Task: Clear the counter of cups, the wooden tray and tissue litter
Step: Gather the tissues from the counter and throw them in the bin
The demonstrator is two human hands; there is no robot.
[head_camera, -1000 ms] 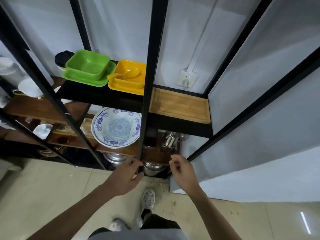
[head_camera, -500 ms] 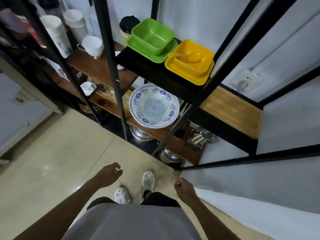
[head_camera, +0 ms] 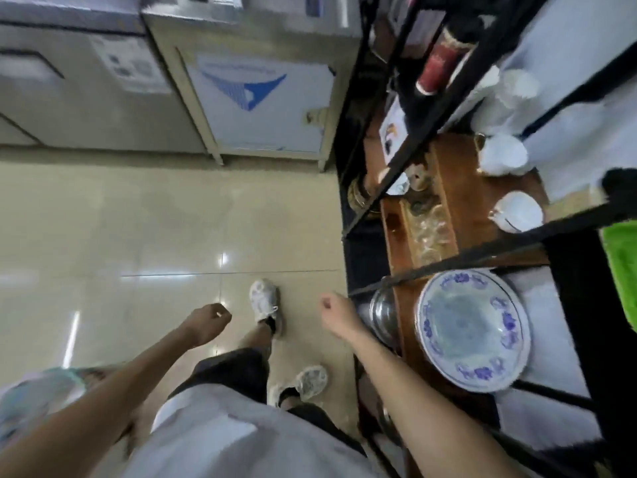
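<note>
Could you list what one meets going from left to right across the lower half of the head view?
Left hand → white shoe → right hand → steel pot → blue-patterned plate → green dish.

No text is legible from my viewpoint. The steel cabinet (head_camera: 262,98) ahead of me carries a blue triangular emblem with blurred lettering; the paper notice (head_camera: 131,65) on the neighbouring unit is unreadable.

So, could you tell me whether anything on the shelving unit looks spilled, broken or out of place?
Nothing stands out. The blue-patterned plate lies flat on its shelf and the white cups sit on the wooden shelf; motion blur hides finer detail.
</note>
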